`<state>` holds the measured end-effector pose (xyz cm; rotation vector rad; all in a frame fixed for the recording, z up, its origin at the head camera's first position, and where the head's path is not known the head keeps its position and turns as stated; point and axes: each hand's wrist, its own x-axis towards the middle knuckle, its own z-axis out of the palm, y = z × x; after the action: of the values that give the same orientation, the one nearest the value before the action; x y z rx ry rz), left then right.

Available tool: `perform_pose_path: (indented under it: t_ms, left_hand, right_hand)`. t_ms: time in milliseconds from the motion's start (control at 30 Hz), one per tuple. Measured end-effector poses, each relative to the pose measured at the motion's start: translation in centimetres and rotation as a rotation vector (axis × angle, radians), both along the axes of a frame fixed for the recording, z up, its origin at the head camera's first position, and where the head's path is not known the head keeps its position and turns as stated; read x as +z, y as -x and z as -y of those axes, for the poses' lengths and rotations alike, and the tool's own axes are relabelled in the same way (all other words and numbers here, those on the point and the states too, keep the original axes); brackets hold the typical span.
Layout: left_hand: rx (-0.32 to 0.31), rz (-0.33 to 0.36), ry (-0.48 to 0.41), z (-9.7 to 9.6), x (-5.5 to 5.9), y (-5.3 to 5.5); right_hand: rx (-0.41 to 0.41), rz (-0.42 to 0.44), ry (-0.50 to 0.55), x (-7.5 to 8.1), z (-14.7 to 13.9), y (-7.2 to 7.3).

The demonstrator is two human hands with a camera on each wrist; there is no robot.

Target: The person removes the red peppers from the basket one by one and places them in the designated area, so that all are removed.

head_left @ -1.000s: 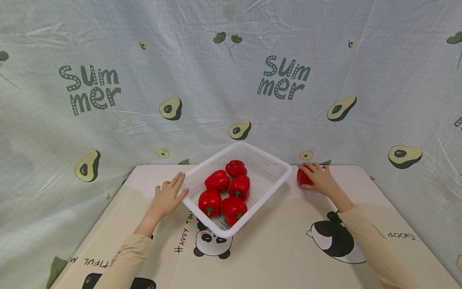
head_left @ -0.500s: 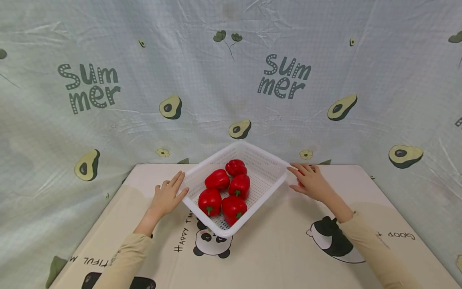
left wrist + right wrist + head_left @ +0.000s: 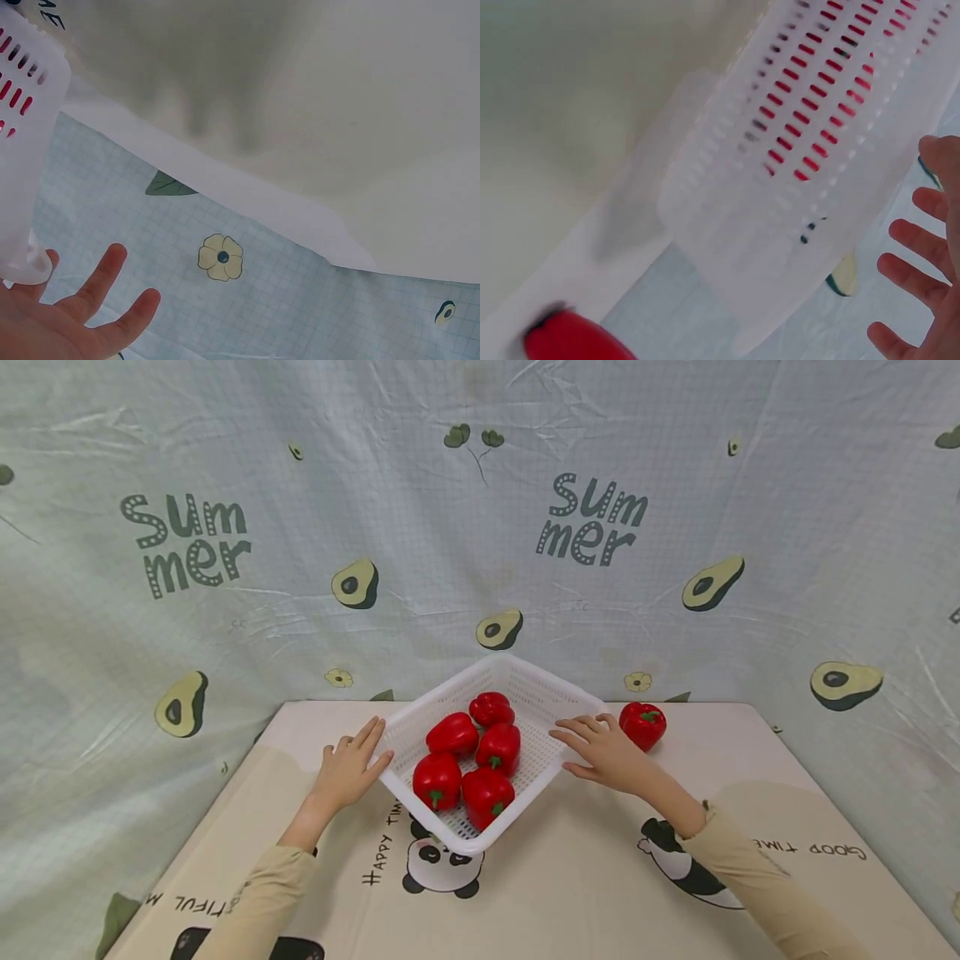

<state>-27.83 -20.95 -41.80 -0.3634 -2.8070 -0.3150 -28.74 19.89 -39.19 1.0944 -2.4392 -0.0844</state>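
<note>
A white perforated plastic basket (image 3: 522,800) stands turned cornerwise on the table, with several red bell peppers (image 3: 452,734) grouped in its left and front part. My left hand (image 3: 347,770) lies at the basket's left corner, fingers spread and fingertips right at the rim; the left wrist view shows its fingers (image 3: 103,279) beside the white wall. Over the basket's right rim reaches my right hand (image 3: 611,756), fingers extended and holding nothing. Just behind that hand, outside the basket, one more red bell pepper (image 3: 642,725) with a green stem sits near the table's back edge.
A cream table cover (image 3: 570,893) with panda and lettering prints lies under everything. Directly behind the table hangs a pale curtain (image 3: 420,527) printed with avocados, close to the basket's far corner.
My right hand has left the pepper outside the basket and moved left to the basket's right rim. That pepper stays put and is now uncovered. The left hand and basket have not moved.
</note>
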Motion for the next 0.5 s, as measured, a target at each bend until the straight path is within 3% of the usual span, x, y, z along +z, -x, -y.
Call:
perform_pose_path:
  t_ms: [500]
  left_hand:
    - [-0.008,-0.007,-0.008,0.0,0.2,-0.2]
  right_hand:
    - [0.120,-0.037,-0.131,1.2,4.9,0.9]
